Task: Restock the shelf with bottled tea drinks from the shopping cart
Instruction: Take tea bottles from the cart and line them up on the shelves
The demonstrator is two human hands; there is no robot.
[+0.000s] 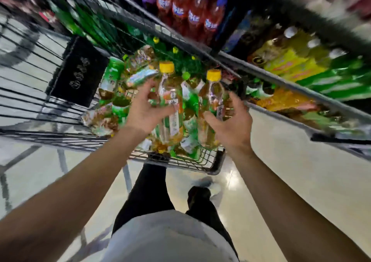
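Left of centre, over the shopping cart (215, 164), my left hand (143, 111) grips one tea bottle (170, 103) by its body, yellow cap pointing toward the top of the frame. Just right of it my right hand (230, 125) curls round a second tea bottle (211, 105), its long axis running the same way. At the right edge lies the shelf (301, 90); I judge my right hand nearer it.

Shelf bottles (313, 61) smear with motion blur; the cart's (30, 77) left side runs off-frame
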